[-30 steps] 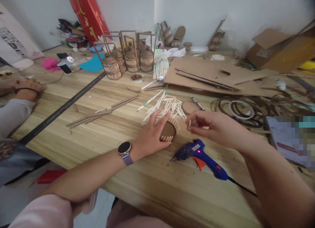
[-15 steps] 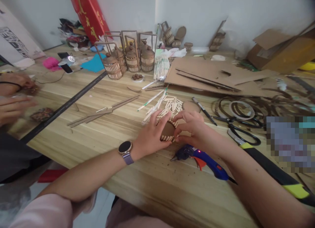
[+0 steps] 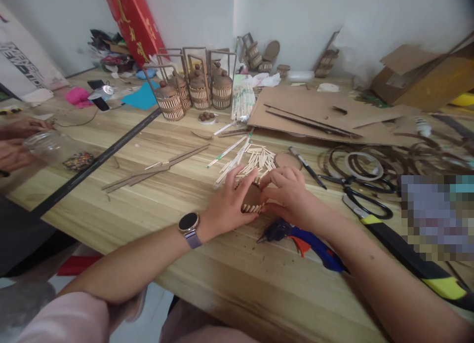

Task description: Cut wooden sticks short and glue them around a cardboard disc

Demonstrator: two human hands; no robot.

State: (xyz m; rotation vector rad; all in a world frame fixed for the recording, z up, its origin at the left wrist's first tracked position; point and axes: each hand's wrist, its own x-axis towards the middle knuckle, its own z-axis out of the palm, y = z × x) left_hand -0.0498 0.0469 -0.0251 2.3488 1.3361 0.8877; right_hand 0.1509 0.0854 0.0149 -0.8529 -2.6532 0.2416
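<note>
Between my hands a round brown cardboard disc (image 3: 252, 195) lies on the wooden table, with short pale sticks standing along its rim. My left hand (image 3: 231, 200) curves round the disc's left side, thumb at its near edge and fingers at the far edge. At the right rim is my right hand (image 3: 283, 192), its fingertips pinched against the sticks; whether a loose stick is between them is hidden. Just beyond the hands lies a pile of short sticks (image 3: 259, 158). A blue glue gun (image 3: 307, 239) rests below my right hand, its nozzle pointing left.
Scissors (image 3: 370, 200), a yellow-black utility knife (image 3: 403, 249) and a pen (image 3: 309, 168) lie to the right. Several small lidded baskets (image 3: 200, 89) stand at the back beside cardboard sheets (image 3: 296, 106). At far left, a co-worker's hands (image 3: 17, 148) are near a clear jar (image 3: 48, 143).
My right hand has shifted slightly left, closer against the disc's rim; my left hand stays put. At left, the co-worker's hands have drawn back and a clear jar now shows beside the beads.
</note>
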